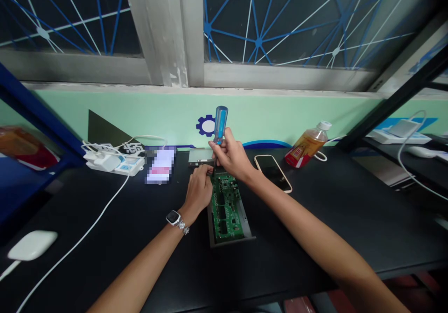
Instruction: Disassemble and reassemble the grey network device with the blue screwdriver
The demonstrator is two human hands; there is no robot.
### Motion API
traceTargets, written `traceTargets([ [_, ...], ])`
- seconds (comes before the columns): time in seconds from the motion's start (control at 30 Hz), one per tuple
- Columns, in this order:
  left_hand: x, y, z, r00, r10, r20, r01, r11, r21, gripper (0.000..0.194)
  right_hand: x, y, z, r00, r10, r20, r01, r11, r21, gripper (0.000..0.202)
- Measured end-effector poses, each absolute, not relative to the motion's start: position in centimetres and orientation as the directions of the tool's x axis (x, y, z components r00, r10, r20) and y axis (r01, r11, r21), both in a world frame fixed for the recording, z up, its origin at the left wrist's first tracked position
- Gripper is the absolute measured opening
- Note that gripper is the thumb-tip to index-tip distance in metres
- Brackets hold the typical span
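Observation:
A screwdriver (220, 122) with a clear blue handle stands nearly upright, its shaft pointing down. My right hand (233, 156) is closed around the lower part of its handle. The tip meets the far left end of a green circuit board (229, 205), which sits in a shallow metal case (248, 219). My left hand (200, 189) rests against the case's far left side, fingers bent together beside the screwdriver's tip. Whatever those fingers pinch is hidden. Just behind the case lies a flat grey metal panel (200, 156).
On the black table (140, 252), a phone with a lit screen (160, 164) and a white power strip (119, 163) lie left. To the right are a dark phone (273, 173) and a drink bottle (306, 146). White cables (101, 219) cross the left side.

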State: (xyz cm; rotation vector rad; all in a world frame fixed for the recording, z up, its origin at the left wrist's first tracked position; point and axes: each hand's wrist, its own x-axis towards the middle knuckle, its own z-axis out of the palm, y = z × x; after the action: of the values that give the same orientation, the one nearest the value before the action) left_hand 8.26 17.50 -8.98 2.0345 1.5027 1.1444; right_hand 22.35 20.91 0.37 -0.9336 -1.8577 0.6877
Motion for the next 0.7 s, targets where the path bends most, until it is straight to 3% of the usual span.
traceTargets([
  [0.7, 8.14, 17.66, -8.97, 0.125, 0.909, 0.398, 0.581, -0.393, 0.713, 0.029, 22.2, 20.96, 0.36, -0.36, 0.831, 0.423, 0.38, 0.545, -0.747, 0.024],
])
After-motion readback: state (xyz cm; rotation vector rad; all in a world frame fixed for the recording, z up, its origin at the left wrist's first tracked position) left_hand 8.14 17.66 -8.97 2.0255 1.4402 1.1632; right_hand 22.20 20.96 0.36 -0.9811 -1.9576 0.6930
